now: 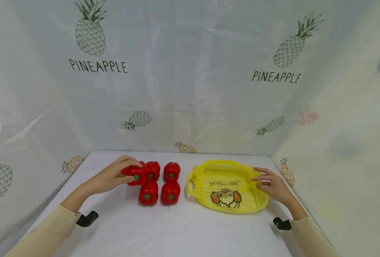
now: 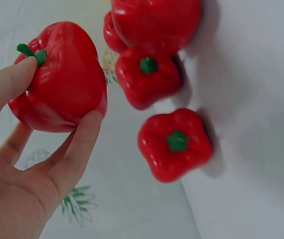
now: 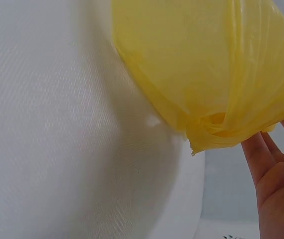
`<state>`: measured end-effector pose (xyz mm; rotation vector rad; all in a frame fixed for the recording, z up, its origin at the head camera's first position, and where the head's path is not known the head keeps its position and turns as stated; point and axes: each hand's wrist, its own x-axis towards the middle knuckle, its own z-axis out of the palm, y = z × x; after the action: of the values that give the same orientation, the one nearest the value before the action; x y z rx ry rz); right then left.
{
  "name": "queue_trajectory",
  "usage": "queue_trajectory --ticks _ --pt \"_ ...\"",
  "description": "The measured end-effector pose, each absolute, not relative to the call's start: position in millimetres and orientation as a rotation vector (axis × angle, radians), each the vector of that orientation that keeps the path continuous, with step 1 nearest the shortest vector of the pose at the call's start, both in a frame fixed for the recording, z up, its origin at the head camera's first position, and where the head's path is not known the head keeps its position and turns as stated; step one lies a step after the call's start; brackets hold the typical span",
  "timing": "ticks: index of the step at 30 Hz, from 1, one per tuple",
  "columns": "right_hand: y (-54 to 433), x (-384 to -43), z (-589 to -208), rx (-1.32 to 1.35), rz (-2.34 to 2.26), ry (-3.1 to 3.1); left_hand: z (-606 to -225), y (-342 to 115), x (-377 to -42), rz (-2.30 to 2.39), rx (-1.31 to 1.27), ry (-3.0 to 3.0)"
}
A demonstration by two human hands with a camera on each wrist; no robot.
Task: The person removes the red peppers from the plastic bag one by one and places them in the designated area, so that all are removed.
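Observation:
My left hand (image 1: 117, 175) grips a red bell pepper (image 2: 65, 79) with a green stem, thumb beside the stem and fingers around the other side. In the left wrist view the pepper is held apart from the others. Several more red bell peppers (image 1: 148, 192) stand grouped on the table just right of that hand, stems facing the front. A yellow plastic bag (image 1: 228, 189) lies to their right, with a printed cartoon on it and a loop handle on its left. At the bag's right edge is my right hand (image 1: 273, 185), its loosely extended fingers touching the plastic.
A white cloth covers the table (image 1: 177, 232). Behind it and at both sides hangs a pale curtain (image 1: 190, 89) printed with pineapples. Dark wrist devices (image 1: 87, 218) sit at both cuffs.

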<state>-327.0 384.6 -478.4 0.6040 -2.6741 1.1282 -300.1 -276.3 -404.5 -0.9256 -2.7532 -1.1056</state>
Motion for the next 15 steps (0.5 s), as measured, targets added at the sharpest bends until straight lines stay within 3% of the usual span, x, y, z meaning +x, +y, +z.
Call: queue_trajectory --ticks 15 --pt "386 -327 -480 0.607 1.102 -2.675 -439 -310 -288 -1.174 -0.846 -2.806"
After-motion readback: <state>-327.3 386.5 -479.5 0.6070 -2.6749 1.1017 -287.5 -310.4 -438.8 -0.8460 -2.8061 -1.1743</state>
